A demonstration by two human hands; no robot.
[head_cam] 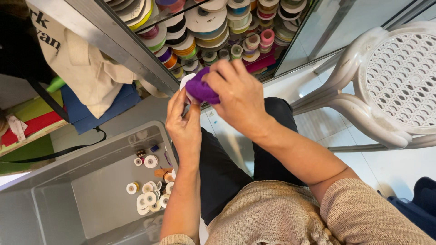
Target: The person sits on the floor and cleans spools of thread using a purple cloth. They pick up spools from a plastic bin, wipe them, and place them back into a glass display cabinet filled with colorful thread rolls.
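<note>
Purple ribbon (201,90), bunched and wound on a white spool (185,81), sits at the centre of the view, held between both hands above the person's dark-trousered lap. The right hand (239,95) closes over the ribbon from 3 o'clock, fingers curled narrow on the purple bundle. The left hand (183,121) comes up from 6 o'clock, its fingertips pinching the spool's lower edge, the fingers nearly straight and close together.

At 12 o'clock from the hands stands a glass cabinet (136,54) with a metal frame, packed with ribbon spools (213,31) of many colours on wire shelves. At 7 o'clock lies a grey plastic bin (91,190) holding a small cluster of white spools (150,195) near its right wall. A cream cloth bag (86,72) hangs at 10 o'clock, over blue, green and red sheets. A white plastic chair (390,86) stands at 3 o'clock, well apart from the hands, on pale floor tiles.
</note>
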